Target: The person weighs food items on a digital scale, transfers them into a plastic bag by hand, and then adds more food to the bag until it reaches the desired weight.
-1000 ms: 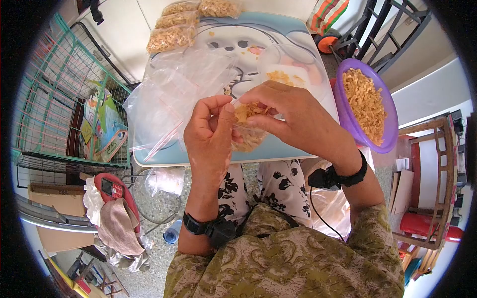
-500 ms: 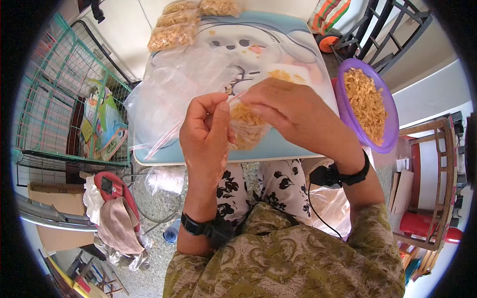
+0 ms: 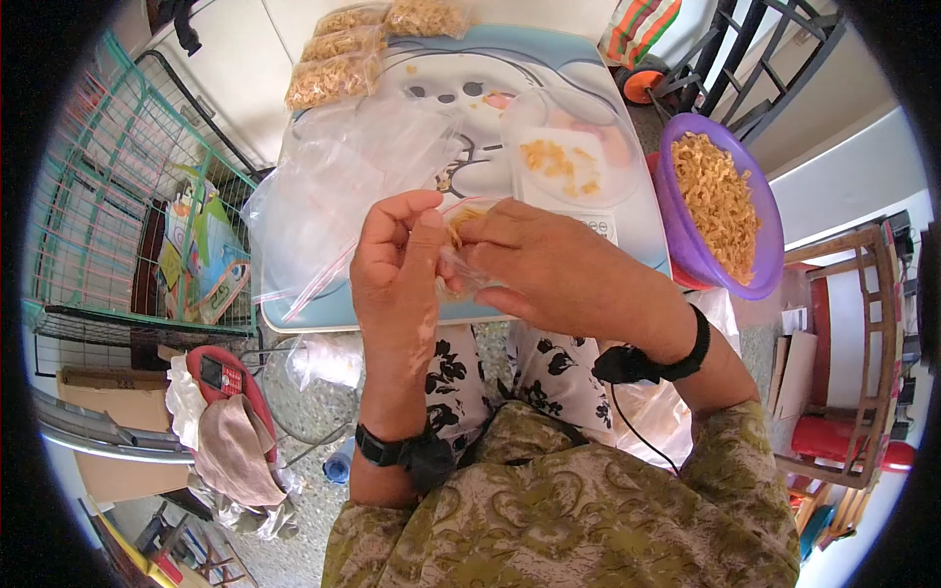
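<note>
Between my hands is a clear zip bag (image 3: 470, 269) with yellow, dried-looking strips (image 3: 469, 214) inside; most of it is hidden. My left hand (image 3: 394, 265) is closed, pinching the bag's edge between thumb and fingers. My right hand (image 3: 569, 257) is wrapped around the bag's other side, with the thumb below. Left of them, flat clear zip bags (image 3: 328, 186) with red zip lines are spread over the table (image 3: 431, 316). Beyond my right hand, a clear round dish (image 3: 619, 137) has a few yellow pieces (image 3: 559, 165) in it.
Several filled bags (image 3: 335, 80) are stacked at the table's far left corner. A purple basin (image 3: 674, 230) full of crinkled strips stands at the right edge. To the left is a green wire cage (image 3: 127, 162); a dark metal frame (image 3: 774, 73) is at the far right.
My right hand has come lower and turned, closing around the bag, which is now more covered and gathered. The dish of pieces shows more fully. My left hand stays almost in place.
</note>
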Available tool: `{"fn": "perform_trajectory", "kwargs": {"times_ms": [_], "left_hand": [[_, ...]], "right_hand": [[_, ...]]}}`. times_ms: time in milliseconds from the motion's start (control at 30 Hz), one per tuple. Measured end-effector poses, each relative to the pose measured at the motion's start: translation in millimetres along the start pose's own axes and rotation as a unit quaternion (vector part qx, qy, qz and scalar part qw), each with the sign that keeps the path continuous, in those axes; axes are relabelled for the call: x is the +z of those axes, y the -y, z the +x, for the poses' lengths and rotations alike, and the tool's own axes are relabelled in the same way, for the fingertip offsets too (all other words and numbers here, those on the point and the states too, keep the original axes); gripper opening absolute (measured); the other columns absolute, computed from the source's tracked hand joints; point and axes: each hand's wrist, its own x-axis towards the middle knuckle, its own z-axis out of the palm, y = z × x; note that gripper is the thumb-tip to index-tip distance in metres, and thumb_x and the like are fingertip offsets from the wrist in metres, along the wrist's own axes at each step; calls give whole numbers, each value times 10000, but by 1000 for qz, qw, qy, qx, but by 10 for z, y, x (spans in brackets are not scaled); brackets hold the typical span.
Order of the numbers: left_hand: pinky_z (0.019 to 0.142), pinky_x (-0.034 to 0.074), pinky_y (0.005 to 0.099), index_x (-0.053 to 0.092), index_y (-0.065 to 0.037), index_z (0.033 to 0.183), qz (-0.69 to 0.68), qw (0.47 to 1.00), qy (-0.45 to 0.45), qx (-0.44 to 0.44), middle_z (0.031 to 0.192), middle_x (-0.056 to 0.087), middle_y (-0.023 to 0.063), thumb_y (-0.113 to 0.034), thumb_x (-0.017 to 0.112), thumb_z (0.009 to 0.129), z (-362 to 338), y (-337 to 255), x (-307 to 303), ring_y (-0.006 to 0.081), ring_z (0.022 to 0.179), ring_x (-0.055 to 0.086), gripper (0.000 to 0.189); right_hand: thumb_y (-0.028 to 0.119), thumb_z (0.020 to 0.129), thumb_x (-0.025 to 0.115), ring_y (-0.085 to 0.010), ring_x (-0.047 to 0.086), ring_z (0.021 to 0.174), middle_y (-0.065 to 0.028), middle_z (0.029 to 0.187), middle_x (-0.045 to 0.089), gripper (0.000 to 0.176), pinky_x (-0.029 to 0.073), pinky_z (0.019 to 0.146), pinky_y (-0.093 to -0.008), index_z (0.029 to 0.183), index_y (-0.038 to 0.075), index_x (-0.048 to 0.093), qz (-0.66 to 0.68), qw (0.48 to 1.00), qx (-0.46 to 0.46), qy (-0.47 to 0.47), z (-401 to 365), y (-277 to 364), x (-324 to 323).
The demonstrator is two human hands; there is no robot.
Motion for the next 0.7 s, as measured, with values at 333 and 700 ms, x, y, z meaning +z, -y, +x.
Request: {"fn": "perform_trajectory", "kwargs": {"times_ms": [333, 700], "left_hand": [[517, 433, 214, 571, -28, 1099, -118, 993, -12, -10, 780, 539, -7, -118, 576, 952, 11, -3, -101, 58, 592, 477, 172], [517, 419, 200, 570, -29, 1107, -128, 991, -9, -42, 776, 513, -19, -109, 577, 951, 45, 68, -121, 61, 607, 476, 175]], "right_hand": [[65, 907, 535, -312, 623, 967, -142, 1040, 654, 226, 492, 871, -364, 1111, 44, 631, -60, 976, 167, -125, -239, -626, -525], [20, 823, 517, -347, 616, 975, -170, 1038, 636, 264, 483, 870, -425, 1050, 32, 650, -170, 981, 86, 44, -149, -1373, -24]]}}
